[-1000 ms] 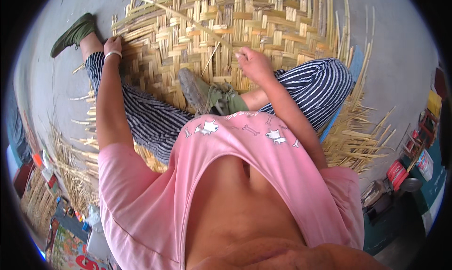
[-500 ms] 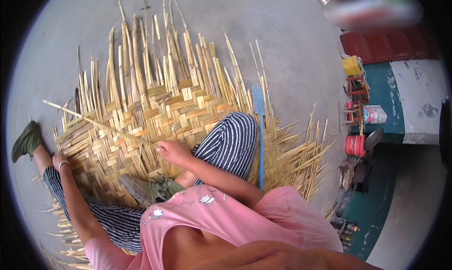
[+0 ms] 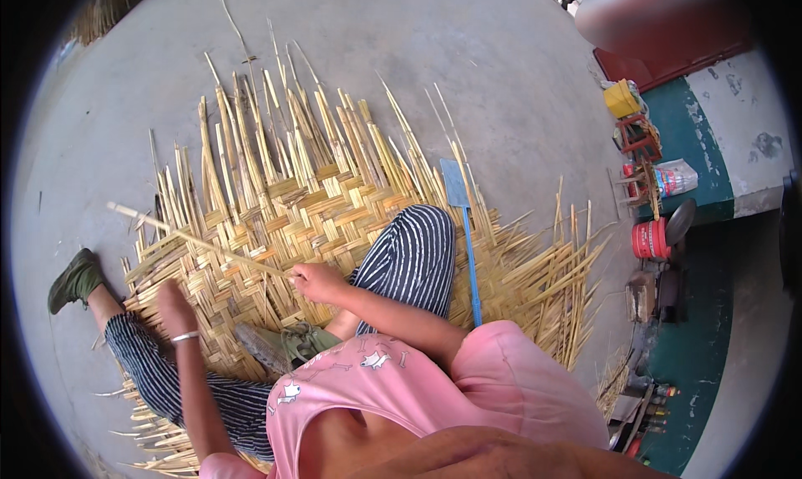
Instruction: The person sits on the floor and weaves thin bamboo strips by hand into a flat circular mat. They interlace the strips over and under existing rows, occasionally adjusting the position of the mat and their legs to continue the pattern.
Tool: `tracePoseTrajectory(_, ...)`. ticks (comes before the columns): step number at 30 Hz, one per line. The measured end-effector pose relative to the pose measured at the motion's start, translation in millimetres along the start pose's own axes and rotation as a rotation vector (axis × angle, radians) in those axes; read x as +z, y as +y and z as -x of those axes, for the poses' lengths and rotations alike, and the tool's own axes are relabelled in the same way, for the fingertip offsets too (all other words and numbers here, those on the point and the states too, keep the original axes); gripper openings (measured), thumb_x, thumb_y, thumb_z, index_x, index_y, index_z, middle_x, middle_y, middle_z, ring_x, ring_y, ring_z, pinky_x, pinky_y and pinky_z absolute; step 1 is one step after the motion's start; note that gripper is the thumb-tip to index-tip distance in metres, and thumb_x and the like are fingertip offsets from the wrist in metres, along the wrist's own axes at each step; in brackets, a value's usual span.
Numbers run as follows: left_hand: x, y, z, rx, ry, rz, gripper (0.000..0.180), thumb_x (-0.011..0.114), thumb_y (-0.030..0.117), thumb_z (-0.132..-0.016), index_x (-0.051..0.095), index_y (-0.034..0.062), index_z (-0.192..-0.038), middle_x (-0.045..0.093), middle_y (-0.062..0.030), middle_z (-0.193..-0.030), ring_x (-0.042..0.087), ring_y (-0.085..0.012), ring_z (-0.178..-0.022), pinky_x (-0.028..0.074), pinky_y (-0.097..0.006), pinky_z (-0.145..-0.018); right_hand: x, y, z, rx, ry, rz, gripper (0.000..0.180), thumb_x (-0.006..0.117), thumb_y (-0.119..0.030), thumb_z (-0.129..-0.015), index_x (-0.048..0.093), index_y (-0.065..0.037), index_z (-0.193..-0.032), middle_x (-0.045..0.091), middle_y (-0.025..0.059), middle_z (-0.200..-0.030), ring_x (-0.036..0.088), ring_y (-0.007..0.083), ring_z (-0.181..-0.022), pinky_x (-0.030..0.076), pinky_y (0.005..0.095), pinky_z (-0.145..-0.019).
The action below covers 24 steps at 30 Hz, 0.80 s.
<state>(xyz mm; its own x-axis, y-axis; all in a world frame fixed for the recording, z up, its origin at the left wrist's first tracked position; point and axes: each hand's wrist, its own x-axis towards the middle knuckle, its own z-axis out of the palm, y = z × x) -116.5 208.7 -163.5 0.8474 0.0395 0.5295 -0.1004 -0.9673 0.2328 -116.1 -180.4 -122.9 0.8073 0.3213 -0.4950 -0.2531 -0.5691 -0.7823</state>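
Note:
A partly woven mat (image 3: 334, 207) of flat, pale yellow reed strips lies on the floor under my legs, its long loose ends fanning out at the far side and right. My right hand (image 3: 318, 282) is closed on one end of a long reed strip (image 3: 196, 242), which slants across the mat toward the far left. Over the mat's left part, near my striped trouser leg, hovers my left hand (image 3: 175, 309), with a pale bracelet at the wrist. Motion smears its fingers, so their grip does not show.
A blue fly swatter (image 3: 466, 220) lies on the mat right of my bent knee. Along the green and white wall at right stand a yellow container (image 3: 621, 100), small wooden stools (image 3: 639, 138) and a red bucket (image 3: 649, 238). A reed bundle (image 3: 104, 13) lies far left.
My left hand has come off the mat's left edge and moved inward to the right. My right hand still holds the reed strip. The whole view has shifted somewhat.

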Motion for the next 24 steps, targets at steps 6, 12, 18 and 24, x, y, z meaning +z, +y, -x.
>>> tracePoseTrajectory(6,-66.4,227.1,-4.3,0.37,-0.308,0.458,0.025,0.065,0.01,-0.077,0.065,0.0136,-0.101,0.063,-0.0114,-0.095,0.061,-0.0315,-0.09,0.046,-0.047,-0.077,-7.5,-11.1,-1.0,-0.023,-0.291,-0.66,0.019,0.06,-0.025,-0.103,0.062,-0.007,-0.105,0.066,0.0034,-0.084,0.066,0.0124,-0.08,0.054,0.0292,-0.066)
tracePoseTrajectory(12,-68.1,291.3,-17.9,0.806,-0.284,0.402,0.009,0.06,0.024,-0.083,0.059,0.0153,-0.084,0.053,0.0003,-0.082,0.055,-0.0186,-0.083,0.043,-0.035,-0.075,-52.4,-30.9,44.6,-0.097,-0.261,-1.179,0.016,0.055,-0.012,-0.103,0.066,-0.004,-0.111,0.071,0.0086,-0.103,0.069,0.0178,-0.094,0.058,0.0316,-0.084)
tracePoseTrajectory(18,-67.1,294.7,-4.8,0.772,-0.365,0.409,0.012,0.062,0.026,-0.082,0.063,0.014,-0.083,0.059,-0.0003,-0.086,0.059,-0.0198,-0.087,0.046,-0.037,-0.079,-53.7,-32.9,56.3,-0.058,-0.235,-1.11,0.013,0.062,-0.013,-0.101,0.065,-0.004,-0.11,0.072,0.0076,-0.104,0.069,0.0157,-0.092,0.058,0.0301,-0.084)
tracePoseTrajectory(24,-67.4,291.4,2.9,0.806,-0.409,0.357,0.013,0.063,0.026,-0.083,0.066,0.0133,-0.084,0.063,-0.0015,-0.087,0.061,-0.022,-0.088,0.048,-0.039,-0.08,-52.4,-33.4,53.3,-0.092,-0.259,-1.027,0.011,0.062,-0.012,-0.101,0.062,-0.002,-0.108,0.072,0.0108,-0.1,0.07,0.018,-0.089,0.058,0.0313,-0.082)
